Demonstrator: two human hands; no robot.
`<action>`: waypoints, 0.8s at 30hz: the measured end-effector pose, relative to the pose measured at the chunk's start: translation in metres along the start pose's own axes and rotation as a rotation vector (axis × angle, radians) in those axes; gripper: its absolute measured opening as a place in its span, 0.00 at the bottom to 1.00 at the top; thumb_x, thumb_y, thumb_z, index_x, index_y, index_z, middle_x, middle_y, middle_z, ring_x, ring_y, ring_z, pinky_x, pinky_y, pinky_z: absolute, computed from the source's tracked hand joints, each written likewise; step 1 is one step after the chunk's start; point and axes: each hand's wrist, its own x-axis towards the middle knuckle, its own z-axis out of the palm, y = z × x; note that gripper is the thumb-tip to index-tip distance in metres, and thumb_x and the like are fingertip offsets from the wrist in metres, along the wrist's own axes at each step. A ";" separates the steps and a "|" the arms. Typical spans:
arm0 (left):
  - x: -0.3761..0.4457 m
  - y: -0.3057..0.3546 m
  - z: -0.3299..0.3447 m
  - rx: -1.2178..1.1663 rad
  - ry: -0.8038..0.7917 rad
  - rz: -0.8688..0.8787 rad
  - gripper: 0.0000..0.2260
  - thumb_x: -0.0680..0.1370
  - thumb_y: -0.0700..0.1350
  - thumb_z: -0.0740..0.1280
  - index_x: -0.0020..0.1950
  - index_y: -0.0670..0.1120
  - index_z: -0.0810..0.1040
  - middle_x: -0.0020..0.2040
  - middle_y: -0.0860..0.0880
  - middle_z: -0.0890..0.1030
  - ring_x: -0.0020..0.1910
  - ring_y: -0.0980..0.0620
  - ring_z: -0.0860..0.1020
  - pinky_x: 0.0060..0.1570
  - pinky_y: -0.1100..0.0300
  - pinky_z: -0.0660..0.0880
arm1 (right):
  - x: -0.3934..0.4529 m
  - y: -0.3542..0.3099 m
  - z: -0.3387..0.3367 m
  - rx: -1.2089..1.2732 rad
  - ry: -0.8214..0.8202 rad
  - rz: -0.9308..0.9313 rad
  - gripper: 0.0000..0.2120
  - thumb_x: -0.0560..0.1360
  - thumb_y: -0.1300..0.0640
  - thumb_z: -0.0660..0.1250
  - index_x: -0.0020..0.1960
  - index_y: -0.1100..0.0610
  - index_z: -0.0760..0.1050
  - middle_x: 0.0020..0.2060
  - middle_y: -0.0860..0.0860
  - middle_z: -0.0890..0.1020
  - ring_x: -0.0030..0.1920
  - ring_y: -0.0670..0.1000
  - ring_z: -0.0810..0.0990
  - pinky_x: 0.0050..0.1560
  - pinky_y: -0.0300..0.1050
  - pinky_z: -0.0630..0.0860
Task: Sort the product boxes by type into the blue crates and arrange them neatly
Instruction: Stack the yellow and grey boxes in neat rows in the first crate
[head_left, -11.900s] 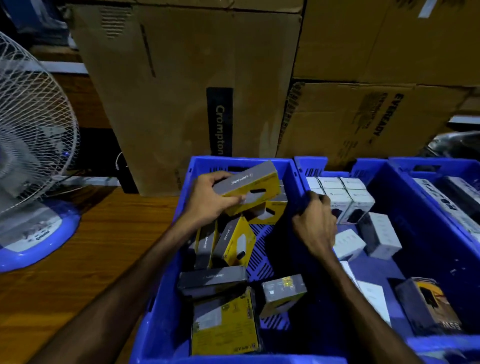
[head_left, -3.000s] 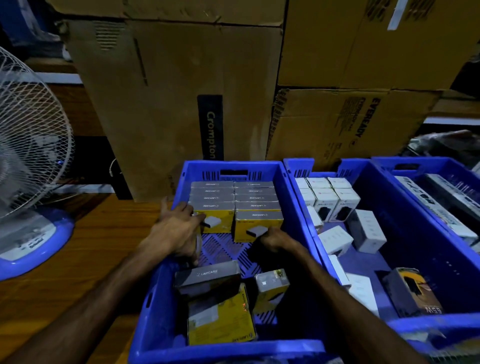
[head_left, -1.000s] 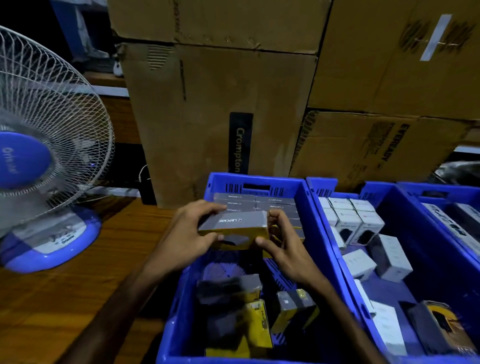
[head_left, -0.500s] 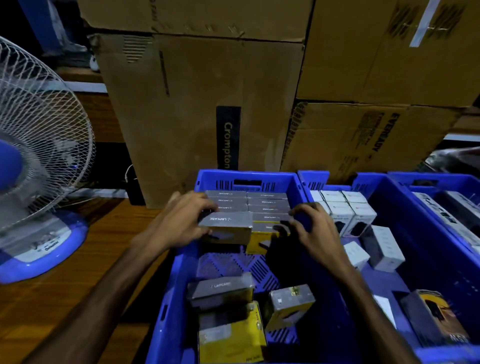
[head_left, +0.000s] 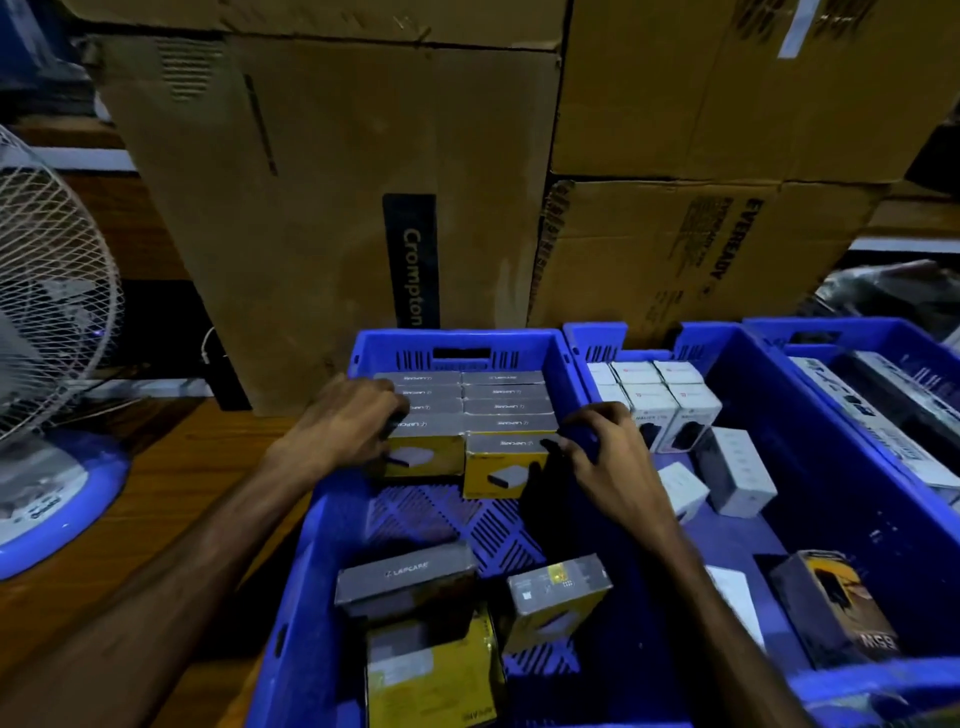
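Observation:
Grey-and-yellow Lapcare boxes (head_left: 506, 410) stand in two neat rows at the far end of the left blue crate (head_left: 457, 345). My left hand (head_left: 348, 428) rests against the left row's front box (head_left: 426, 452). My right hand (head_left: 602, 452) touches the right side of the right row's front box (head_left: 504, 465), fingers spread. Three loose Lapcare boxes (head_left: 405, 577) lie at the near end of this crate. White boxes (head_left: 654, 395) stand grouped at the far end of the middle blue crate (head_left: 774, 415), with others loose behind them.
A black-and-yellow box (head_left: 836, 608) lies in the middle crate's near right. A third blue crate (head_left: 852, 335) at far right holds long boxes. Large cardboard cartons (head_left: 332, 208) stand behind the crates. A white-and-blue table fan (head_left: 52, 364) sits on the wooden table (head_left: 156, 499) at left.
The grey-topped box that my left hand held above the crate half a second ago now stands at the front of the left row. My right hand has come down to the right row's front box.

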 end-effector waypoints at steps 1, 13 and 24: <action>0.004 0.001 0.000 0.007 -0.013 -0.008 0.10 0.76 0.53 0.74 0.54 0.54 0.77 0.54 0.53 0.78 0.52 0.51 0.78 0.51 0.54 0.75 | 0.000 0.000 -0.001 0.018 0.009 0.018 0.12 0.78 0.51 0.71 0.59 0.52 0.81 0.62 0.50 0.74 0.63 0.55 0.77 0.64 0.57 0.76; 0.023 0.012 0.014 0.214 0.053 -0.019 0.09 0.79 0.51 0.71 0.56 0.48 0.80 0.53 0.49 0.80 0.51 0.48 0.80 0.55 0.49 0.76 | -0.002 -0.005 -0.004 0.021 0.021 0.090 0.20 0.78 0.56 0.71 0.69 0.55 0.76 0.68 0.58 0.73 0.67 0.62 0.75 0.65 0.55 0.73; 0.022 0.040 0.018 0.241 0.009 -0.010 0.22 0.75 0.42 0.75 0.65 0.42 0.71 0.59 0.41 0.78 0.54 0.38 0.82 0.43 0.47 0.75 | -0.006 -0.014 -0.007 -0.026 0.027 0.106 0.19 0.78 0.56 0.70 0.69 0.56 0.76 0.68 0.58 0.74 0.66 0.63 0.76 0.64 0.54 0.73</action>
